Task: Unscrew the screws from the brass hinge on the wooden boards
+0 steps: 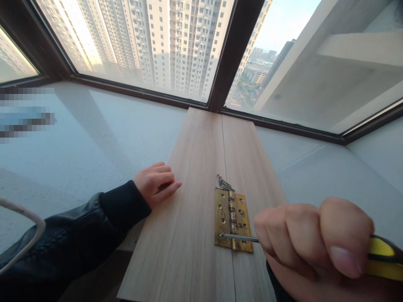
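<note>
Two light wooden boards (189,235) lie side by side on a pale sill, their seam running away from me. A brass hinge (233,220) lies flat across the seam. My right hand (315,243) is closed round a screwdriver (382,258) with a yellow and black handle; its steel tip rests on the hinge's lower left corner. Several loose screws (223,183) lie in a small heap just beyond the hinge. My left hand (156,183), in a black sleeve, rests with curled fingers on the left board's edge and holds nothing I can see.
The pale stone sill (100,142) spreads left and right of the boards. Dark window frames (226,58) run along the far edge, with tall buildings outside. A white cord (28,226) loops at the lower left.
</note>
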Action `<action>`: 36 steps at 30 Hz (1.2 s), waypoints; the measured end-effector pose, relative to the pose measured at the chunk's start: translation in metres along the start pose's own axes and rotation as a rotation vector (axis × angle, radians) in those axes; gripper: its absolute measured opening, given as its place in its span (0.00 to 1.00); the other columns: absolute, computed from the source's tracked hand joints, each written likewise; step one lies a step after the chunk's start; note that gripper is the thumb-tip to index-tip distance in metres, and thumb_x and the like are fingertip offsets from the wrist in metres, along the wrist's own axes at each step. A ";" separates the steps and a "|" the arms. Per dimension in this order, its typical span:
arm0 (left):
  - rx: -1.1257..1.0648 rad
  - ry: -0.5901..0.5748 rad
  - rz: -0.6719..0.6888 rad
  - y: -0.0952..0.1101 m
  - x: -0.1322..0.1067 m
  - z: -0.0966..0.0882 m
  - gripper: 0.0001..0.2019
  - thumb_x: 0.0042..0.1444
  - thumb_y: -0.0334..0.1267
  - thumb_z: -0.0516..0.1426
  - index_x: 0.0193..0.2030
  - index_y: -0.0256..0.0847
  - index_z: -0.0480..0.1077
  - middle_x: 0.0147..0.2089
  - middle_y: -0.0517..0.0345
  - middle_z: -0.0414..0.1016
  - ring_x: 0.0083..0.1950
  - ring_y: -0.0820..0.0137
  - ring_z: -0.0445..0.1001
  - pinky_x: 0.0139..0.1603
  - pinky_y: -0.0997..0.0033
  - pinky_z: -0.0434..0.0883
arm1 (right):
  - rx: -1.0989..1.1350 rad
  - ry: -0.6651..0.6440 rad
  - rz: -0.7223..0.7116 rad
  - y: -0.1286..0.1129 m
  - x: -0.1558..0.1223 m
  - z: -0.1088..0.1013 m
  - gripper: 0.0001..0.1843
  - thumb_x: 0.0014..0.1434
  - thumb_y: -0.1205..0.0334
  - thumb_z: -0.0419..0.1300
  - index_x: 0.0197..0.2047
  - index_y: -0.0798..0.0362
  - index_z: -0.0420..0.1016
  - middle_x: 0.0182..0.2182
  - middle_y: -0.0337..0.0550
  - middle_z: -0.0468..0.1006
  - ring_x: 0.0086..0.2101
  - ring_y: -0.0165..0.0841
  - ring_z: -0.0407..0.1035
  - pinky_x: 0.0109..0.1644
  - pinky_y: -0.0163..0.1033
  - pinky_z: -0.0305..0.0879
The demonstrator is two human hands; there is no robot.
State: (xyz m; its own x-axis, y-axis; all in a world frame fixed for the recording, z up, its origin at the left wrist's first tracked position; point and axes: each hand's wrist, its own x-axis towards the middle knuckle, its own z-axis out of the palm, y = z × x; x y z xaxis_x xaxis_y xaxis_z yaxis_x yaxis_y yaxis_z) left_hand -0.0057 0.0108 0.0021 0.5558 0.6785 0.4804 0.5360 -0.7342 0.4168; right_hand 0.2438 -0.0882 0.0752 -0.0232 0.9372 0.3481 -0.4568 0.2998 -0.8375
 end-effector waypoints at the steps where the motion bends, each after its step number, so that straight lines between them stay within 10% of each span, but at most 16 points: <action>1: -0.002 0.000 0.000 0.000 0.000 0.000 0.17 0.59 0.35 0.50 0.18 0.37 0.60 0.21 0.59 0.59 0.26 0.72 0.57 0.28 0.71 0.58 | 0.044 -0.012 0.042 0.000 -0.002 -0.001 0.24 0.64 0.43 0.44 0.25 0.50 0.66 0.15 0.35 0.57 0.15 0.27 0.53 0.20 0.38 0.56; 10: 0.024 -0.013 -0.011 -0.002 0.000 0.001 0.18 0.59 0.36 0.49 0.18 0.38 0.61 0.21 0.59 0.60 0.26 0.72 0.57 0.28 0.71 0.59 | 0.072 -0.063 0.079 -0.002 0.000 0.012 0.16 0.58 0.46 0.56 0.31 0.51 0.65 0.19 0.34 0.61 0.19 0.27 0.54 0.22 0.37 0.57; 17: 0.013 -0.014 -0.025 -0.002 -0.001 0.002 0.17 0.59 0.37 0.49 0.19 0.38 0.62 0.21 0.59 0.60 0.27 0.72 0.57 0.29 0.70 0.59 | -0.341 0.288 -0.160 0.000 -0.002 0.025 0.19 0.55 0.42 0.58 0.30 0.51 0.72 0.27 0.40 0.64 0.28 0.31 0.63 0.32 0.40 0.66; 28: 0.022 -0.032 -0.020 -0.002 0.000 0.001 0.17 0.59 0.37 0.49 0.18 0.37 0.61 0.22 0.59 0.60 0.27 0.72 0.57 0.29 0.71 0.59 | -0.155 0.105 0.035 0.004 0.007 0.017 0.14 0.49 0.45 0.64 0.32 0.45 0.71 0.25 0.39 0.63 0.28 0.35 0.63 0.29 0.41 0.63; 36: 0.006 -0.015 -0.004 -0.004 -0.002 0.003 0.17 0.59 0.37 0.50 0.19 0.37 0.61 0.22 0.58 0.60 0.27 0.72 0.57 0.29 0.70 0.59 | -0.191 -0.002 -0.168 0.003 -0.007 -0.002 0.05 0.58 0.55 0.60 0.33 0.46 0.73 0.27 0.38 0.62 0.27 0.30 0.61 0.28 0.38 0.65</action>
State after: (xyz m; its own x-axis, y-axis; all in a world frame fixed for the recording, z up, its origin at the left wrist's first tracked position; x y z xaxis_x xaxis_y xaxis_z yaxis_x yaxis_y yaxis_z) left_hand -0.0072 0.0132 -0.0027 0.5631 0.6817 0.4671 0.5419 -0.7313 0.4141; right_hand 0.2440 -0.0936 0.0693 0.0368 0.8709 0.4901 -0.2782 0.4799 -0.8320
